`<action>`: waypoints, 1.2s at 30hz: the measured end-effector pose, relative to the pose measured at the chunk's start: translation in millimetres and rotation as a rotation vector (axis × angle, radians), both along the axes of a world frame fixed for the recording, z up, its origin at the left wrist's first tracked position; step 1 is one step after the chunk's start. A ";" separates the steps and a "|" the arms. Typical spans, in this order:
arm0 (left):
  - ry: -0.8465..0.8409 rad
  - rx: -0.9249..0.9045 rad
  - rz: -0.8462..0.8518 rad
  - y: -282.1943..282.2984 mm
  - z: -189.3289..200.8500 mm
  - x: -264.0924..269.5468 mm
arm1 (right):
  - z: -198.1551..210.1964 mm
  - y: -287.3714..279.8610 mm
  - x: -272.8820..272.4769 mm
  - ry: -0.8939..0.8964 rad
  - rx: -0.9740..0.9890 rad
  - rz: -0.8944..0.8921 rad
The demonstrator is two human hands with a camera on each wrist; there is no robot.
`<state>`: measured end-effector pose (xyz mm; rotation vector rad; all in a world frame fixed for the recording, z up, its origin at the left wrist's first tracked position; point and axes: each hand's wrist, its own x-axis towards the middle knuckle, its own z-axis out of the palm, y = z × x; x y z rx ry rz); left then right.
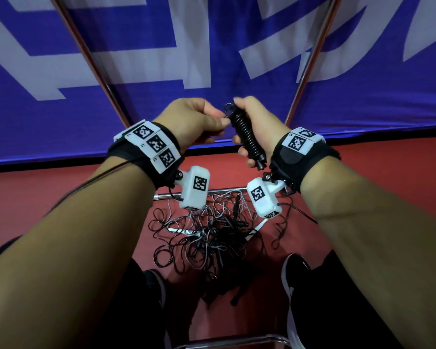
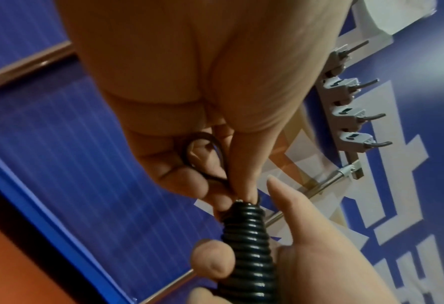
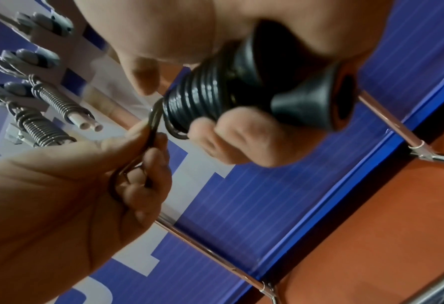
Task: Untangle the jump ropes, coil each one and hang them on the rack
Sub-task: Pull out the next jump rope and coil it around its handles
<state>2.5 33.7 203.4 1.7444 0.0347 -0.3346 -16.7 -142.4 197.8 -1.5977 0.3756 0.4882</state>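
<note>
1. Black cord: a short loop of the rope's free end (image 2: pixel 205 158) is pinched between thumb and curled fingers of the left hand (image 1: pixel 196 119), just left of the bundle's top.
2. Coiled black jump rope (image 1: pixel 247 137), its cord wound in tight turns around the paired handles, sits in the closed fist of the right hand (image 1: pixel 256 129); the flared handle ends (image 3: pixel 316 98) stick out below the fist.
3. Hook rack (image 2: pixel 345 107) lies beyond the grip, up and to the right in the left-wrist view; the right-wrist view shows two grey-wound coils (image 3: pixel 46 115) already hung there, with spare hooks beside them.
4. Tangled pile of remaining ropes (image 1: pixel 212 235) lies on the red floor (image 1: pixel 61 192) well below both hands, between the person's shoes.
5. Judged step: securing the loose end before hanging. To do it well, keep the right fist firm so the turns do not slacken, hold the loop taut with the left, and draw it snug at the bundle's top, leaving an eye that a hook can enter.
6. Risk: easing either hold would probably let the top turns spring loose.
</note>
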 end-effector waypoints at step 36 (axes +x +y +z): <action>0.280 -0.562 0.214 -1.4 -19.3 6.1 | 0.3 4.8 -8.4 -0.149 -0.040 0.088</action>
